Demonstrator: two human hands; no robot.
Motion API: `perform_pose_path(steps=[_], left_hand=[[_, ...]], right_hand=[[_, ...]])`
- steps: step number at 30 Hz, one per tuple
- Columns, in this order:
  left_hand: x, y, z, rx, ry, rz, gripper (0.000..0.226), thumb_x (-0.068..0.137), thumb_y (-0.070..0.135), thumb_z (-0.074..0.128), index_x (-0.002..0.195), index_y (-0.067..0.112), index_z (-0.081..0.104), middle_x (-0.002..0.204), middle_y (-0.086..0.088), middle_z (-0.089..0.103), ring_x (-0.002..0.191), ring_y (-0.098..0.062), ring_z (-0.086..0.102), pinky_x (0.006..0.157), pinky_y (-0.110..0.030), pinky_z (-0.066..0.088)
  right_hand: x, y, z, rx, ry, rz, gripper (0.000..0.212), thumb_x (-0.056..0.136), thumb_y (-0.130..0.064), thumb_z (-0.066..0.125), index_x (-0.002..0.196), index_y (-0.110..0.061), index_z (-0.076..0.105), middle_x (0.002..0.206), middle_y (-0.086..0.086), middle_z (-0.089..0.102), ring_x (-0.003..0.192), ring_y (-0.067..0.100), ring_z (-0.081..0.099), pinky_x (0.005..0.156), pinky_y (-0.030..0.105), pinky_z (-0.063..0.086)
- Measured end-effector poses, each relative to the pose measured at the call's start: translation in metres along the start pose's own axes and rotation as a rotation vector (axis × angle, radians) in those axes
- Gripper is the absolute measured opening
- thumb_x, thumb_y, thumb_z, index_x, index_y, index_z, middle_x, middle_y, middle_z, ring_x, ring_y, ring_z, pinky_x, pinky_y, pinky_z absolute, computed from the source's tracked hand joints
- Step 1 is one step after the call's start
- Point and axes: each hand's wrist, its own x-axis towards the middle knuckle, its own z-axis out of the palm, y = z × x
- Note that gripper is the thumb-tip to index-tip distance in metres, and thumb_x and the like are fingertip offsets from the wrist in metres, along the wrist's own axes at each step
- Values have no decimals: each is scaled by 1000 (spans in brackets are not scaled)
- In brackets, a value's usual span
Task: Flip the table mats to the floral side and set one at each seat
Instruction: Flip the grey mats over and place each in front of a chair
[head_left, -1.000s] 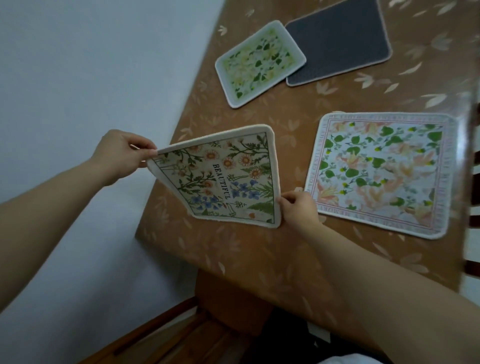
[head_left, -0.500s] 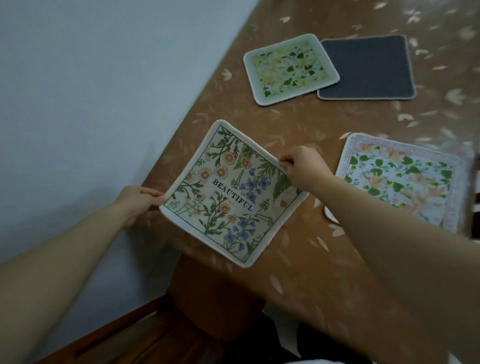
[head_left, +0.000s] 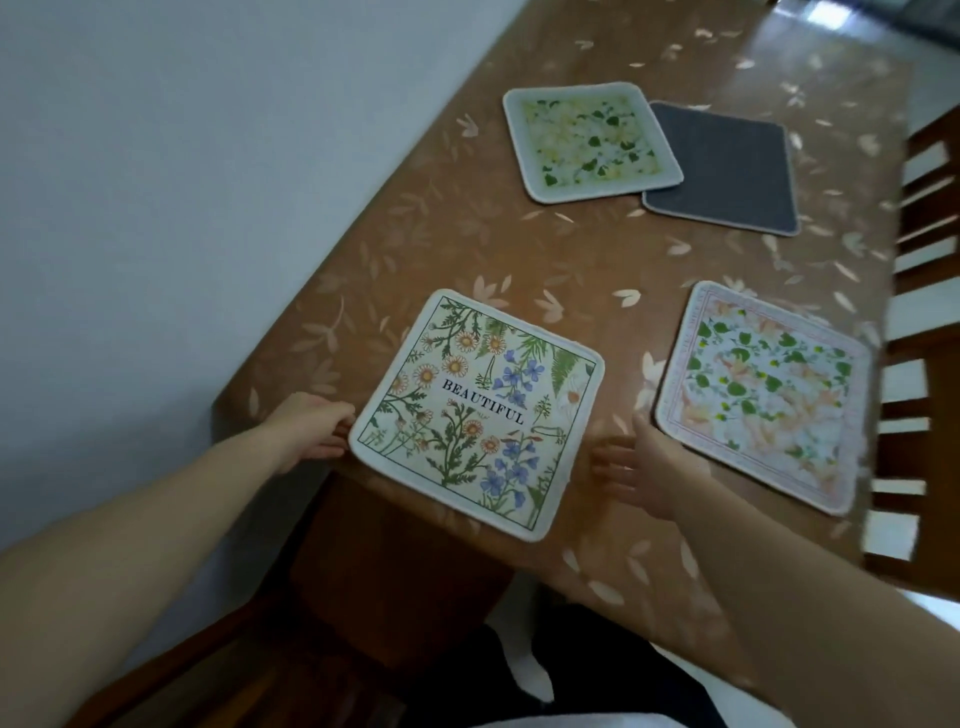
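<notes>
BEAUTIFUL mat (head_left: 475, 413) is lying floral side up at bench (head_left: 597, 249) corner; left hand (head_left: 311, 431) is touching its edge, right hand (head_left: 641, 473) is hovering beside it, fingers released, squaring it for the seat.

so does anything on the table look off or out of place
Yes: the dark grey mat at the far end lies plain side up, not floral, with the green-and-yellow floral mat overlapping its edge. The BEAUTIFUL mat also sits askew, one corner overhanging the table edge.
</notes>
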Motion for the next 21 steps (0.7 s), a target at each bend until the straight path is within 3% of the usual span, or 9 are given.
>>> perform_pose_path(steps=[3,7,12,18,21], left_hand=[[1,4,-4,41,-31,-32,34,96,33,64,95,0,74,94,-17,79,80,-27,77,57,-30,61],[-3,12,-9,119,-108,-57,48,99,45,57,99,1,75,88,-14,80,85,-29,77,67,-35,62],[-6,32,-10,259,-181,-35,62,102,59,41,104,5,73,96,-12,78,91,-28,74,71,-36,58],[0,56,15,64,-197,79,68,102,62,34,130,5,61,120,-10,67,110,-25,63,94,-44,52],[1,57,25,83,-161,82,72,99,67,33,130,8,61,124,-9,64,119,-26,58,107,-51,46]], right_hand=[[-1,17,11,39,-65,8,70,102,-67,34,125,-7,63,118,15,74,101,33,71,82,47,55],[-3,15,22,43,-30,-15,70,103,-65,33,120,-5,64,110,18,74,102,39,70,96,54,54],[-8,11,24,14,-7,-17,69,105,-63,32,119,-4,64,108,18,75,98,37,71,76,46,56],[-11,16,30,18,-2,-22,62,106,-58,36,117,-4,64,113,18,71,101,37,69,89,51,55],[-13,19,34,23,-8,-25,59,106,-57,38,114,-5,65,109,18,72,99,37,69,87,50,55]])
